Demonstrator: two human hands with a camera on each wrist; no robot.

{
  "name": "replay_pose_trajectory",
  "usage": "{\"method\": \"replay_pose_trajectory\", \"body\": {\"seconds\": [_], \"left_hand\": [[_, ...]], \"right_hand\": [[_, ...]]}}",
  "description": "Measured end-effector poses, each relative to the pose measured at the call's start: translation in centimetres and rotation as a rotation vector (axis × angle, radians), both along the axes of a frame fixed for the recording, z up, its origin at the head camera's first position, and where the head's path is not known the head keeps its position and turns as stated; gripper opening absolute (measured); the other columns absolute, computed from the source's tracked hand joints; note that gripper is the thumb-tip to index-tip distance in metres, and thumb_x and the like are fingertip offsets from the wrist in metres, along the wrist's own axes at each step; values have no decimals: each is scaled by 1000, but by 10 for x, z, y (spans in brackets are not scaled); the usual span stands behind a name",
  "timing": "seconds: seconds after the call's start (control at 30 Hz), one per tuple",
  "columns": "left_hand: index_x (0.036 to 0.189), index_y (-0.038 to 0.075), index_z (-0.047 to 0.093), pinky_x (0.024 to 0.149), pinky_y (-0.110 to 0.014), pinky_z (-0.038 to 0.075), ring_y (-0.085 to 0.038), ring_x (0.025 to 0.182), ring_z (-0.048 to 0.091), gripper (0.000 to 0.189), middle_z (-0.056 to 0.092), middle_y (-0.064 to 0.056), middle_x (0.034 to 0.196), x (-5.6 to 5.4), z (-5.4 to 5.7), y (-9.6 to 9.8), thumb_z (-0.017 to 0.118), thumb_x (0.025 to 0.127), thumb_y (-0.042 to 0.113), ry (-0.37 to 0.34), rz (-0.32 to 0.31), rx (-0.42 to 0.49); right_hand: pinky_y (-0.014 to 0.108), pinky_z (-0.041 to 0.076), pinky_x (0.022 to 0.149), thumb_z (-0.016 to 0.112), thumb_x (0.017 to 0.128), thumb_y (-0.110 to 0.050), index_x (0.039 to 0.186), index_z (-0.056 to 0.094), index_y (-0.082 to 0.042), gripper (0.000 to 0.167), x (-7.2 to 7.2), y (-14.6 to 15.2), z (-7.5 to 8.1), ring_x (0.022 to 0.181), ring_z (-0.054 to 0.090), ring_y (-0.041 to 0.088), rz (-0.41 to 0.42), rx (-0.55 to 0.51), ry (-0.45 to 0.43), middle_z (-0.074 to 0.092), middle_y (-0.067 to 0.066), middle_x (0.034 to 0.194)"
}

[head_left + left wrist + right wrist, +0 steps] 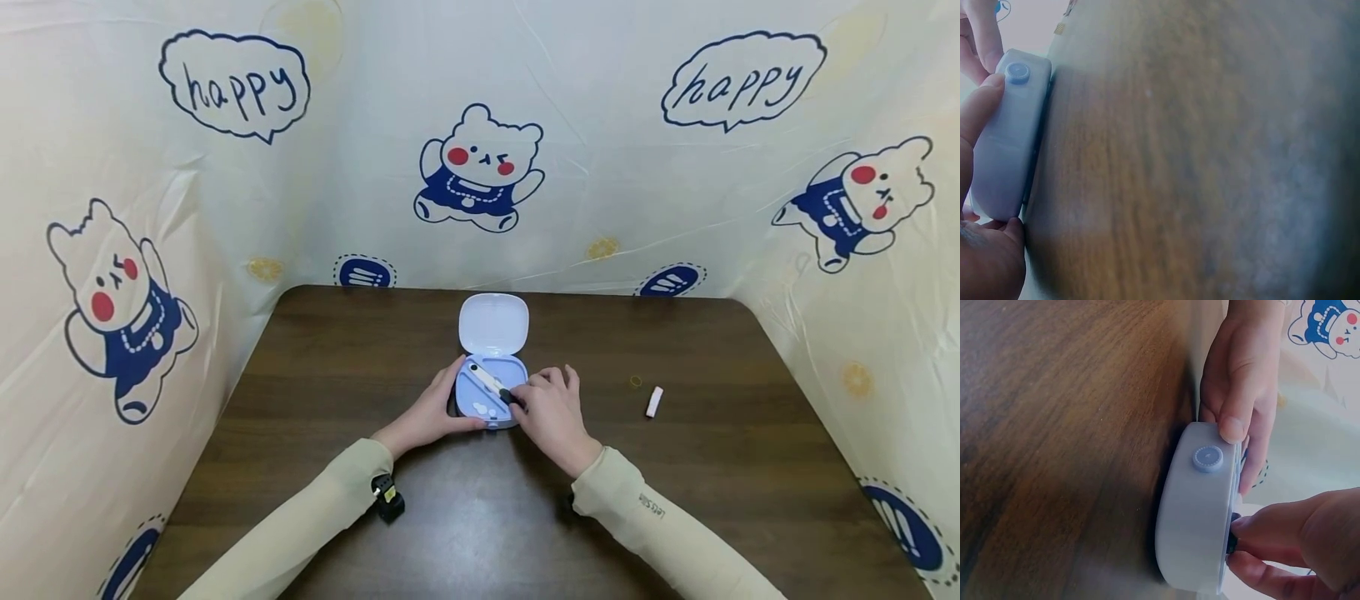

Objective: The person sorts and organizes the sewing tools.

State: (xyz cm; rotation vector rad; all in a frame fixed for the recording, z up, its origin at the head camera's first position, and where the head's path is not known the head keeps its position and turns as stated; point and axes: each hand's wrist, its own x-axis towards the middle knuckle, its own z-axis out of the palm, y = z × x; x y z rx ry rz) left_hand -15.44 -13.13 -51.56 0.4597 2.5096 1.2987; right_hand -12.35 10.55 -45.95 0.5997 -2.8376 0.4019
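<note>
A small light-blue case (468,406) stands on the table with its whitish lid (493,323) raised behind it. My left hand (431,410) grips the case at its left side, with the thumb along the front edge near a round button (1208,458). Lying slantwise in the case is a white pen-shaped tool (487,379) with a dark end. The fingertips of my right hand (553,414) pinch that dark end (1232,534) at the case's right edge. Small white pieces (482,408) sit in the front of the case.
A short white cylinder (654,402) with a dark end lies on the brown table (337,358) to the right. Near it is a small yellowish ring (636,381). A printed cloth (585,200) hangs around the back and sides of the table.
</note>
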Motion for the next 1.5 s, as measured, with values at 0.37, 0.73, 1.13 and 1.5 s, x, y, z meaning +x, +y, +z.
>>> {"method": "replay_pose_trajectory", "body": {"seconds": [0.37,0.73,1.13,1.5], "left_hand": [[169,18,8,123,-54,28,-33,155,26,122,18,-18,171,-3,0,0,86,82,55,0,-1,-13],[169,18,8,123,-55,27,-34,154,27,121,19,-18,170,0,1,1,86,83,52,-6,-4,-5],[169,17,9,123,-54,26,-33,155,25,123,19,-18,170,0,1,1,88,82,51,-2,-1,-1],[169,16,8,123,-54,26,-34,155,25,123,19,-18,170,0,3,1,88,82,51,0,-4,-6]], "right_hand": [[73,25,112,83,91,-18,107,83,-15,17,-2,2,-2,107,57,32,-4,-48,-22,74,2,90],[72,24,114,84,90,-20,102,83,-14,14,1,12,-1,108,59,32,-23,-89,-36,77,2,90],[71,22,114,83,91,-18,98,82,-15,8,-2,41,-11,109,58,33,-80,-162,9,77,2,89],[72,24,112,83,91,-20,100,83,-13,12,-5,77,-21,110,59,38,-128,-174,65,78,5,93]]}}
